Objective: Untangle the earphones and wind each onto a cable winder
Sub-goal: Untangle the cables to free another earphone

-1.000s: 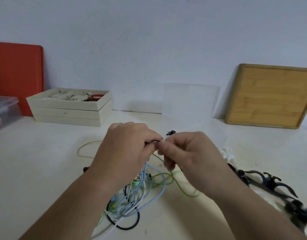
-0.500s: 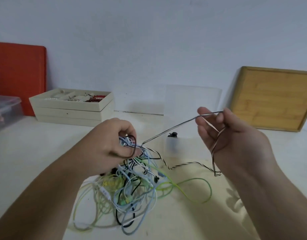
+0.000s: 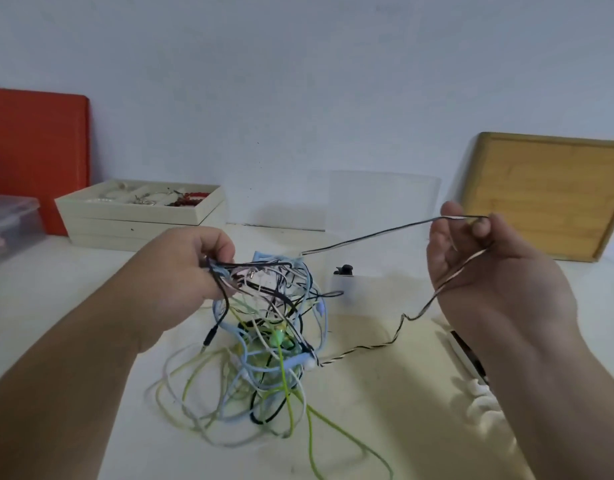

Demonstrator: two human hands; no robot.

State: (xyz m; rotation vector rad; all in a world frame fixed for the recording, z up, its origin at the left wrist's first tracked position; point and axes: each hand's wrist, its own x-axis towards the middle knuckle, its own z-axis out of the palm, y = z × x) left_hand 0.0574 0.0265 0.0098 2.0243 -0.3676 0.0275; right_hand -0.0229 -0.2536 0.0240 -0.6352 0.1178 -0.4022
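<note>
Teasing out the black-and-white cord (image 3: 367, 236) with my right hand (image 3: 485, 271) pinching it, frame right, while my left hand (image 3: 194, 271) grips the tangle (image 3: 274, 323) mid-frame. Next it probably needs gentle pulling free.

On the table (image 3: 385, 427), the tangle of earphone cables (image 3: 264, 334) sits in the middle, its upper part lifted by the left hand (image 3: 191, 271). One striped cable (image 3: 367, 236) runs from the tangle rightward up to the right hand (image 3: 482, 271). Behind the tangle stands a clear box (image 3: 381, 202). At back left lies a stacked tray (image 3: 139, 216), with a board (image 3: 39, 154) behind it against the wall; a wooden tray (image 3: 547, 195) leans at back right.
</note>
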